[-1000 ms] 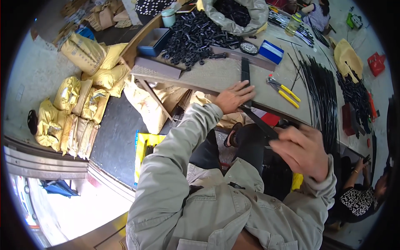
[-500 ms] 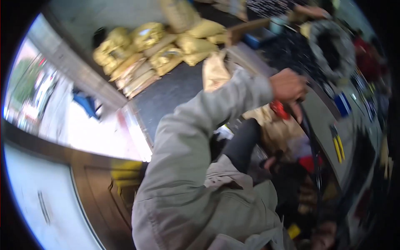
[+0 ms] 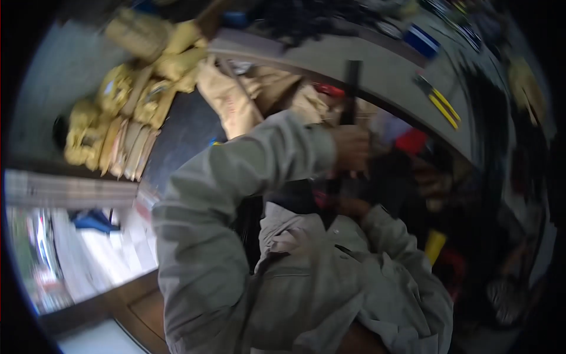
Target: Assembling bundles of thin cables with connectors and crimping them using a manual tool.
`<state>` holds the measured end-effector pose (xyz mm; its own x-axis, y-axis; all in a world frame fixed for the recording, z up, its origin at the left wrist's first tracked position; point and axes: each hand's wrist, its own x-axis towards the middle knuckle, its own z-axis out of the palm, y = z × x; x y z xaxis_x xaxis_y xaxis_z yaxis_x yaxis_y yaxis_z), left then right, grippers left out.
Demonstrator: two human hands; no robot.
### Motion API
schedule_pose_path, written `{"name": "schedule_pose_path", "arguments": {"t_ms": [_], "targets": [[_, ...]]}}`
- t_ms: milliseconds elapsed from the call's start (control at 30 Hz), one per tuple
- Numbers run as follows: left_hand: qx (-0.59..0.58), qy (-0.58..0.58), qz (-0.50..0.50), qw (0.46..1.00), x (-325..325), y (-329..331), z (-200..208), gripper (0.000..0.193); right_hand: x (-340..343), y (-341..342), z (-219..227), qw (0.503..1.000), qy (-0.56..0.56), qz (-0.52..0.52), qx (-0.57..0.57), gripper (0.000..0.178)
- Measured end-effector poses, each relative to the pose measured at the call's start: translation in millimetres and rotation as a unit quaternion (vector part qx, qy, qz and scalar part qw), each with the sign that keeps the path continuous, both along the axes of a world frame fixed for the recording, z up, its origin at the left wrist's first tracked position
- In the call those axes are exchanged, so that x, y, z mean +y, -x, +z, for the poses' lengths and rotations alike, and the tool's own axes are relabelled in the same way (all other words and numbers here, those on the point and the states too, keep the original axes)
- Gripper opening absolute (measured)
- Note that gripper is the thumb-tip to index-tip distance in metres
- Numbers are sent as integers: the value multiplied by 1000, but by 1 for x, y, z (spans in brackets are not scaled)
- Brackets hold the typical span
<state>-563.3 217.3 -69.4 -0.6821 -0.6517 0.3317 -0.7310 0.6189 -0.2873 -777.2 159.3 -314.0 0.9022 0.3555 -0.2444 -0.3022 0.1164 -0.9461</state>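
A long black strip (image 3: 352, 79) stands up out of my left hand (image 3: 352, 148), whose fingers are wrapped round it in front of my chest. Its kind is blurred. Just below, my right hand (image 3: 354, 207) appears closed on the strip's lower part, though that hand is dark and smeared. My left sleeve (image 3: 247, 153) is bent across the view. Behind my left hand sit crumpled brown paper bags (image 3: 312, 103) and a red object (image 3: 329, 89) under the table's edge.
Beyond my hands runs a grey worktable (image 3: 377, 82). On it lie yellow-handled pliers (image 3: 443, 106), a blue box (image 3: 421, 40), black strips (image 3: 483, 112) and a dark heap (image 3: 312, 23). Yellow sacks (image 3: 177, 62) are stacked at far left, above a bright doorway (image 3: 100, 248).
My view has swung right and down. My left hand has come in from over the table's edge toward my chest, and the strip now points upward. My right hand has come up close beneath it.
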Motion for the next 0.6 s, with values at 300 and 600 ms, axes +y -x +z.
{"name": "schedule_pose_path", "arguments": {"t_ms": [300, 600], "targets": [[-130, -172, -20, 976, -30, 54, 63, 11, -14, -8, 152, 909, 158, -301, -243, 22], [745, -97, 230, 618, 49, 80, 30, 22, 0, -15, 205, 929, 199, -239, -199, 11]]}}
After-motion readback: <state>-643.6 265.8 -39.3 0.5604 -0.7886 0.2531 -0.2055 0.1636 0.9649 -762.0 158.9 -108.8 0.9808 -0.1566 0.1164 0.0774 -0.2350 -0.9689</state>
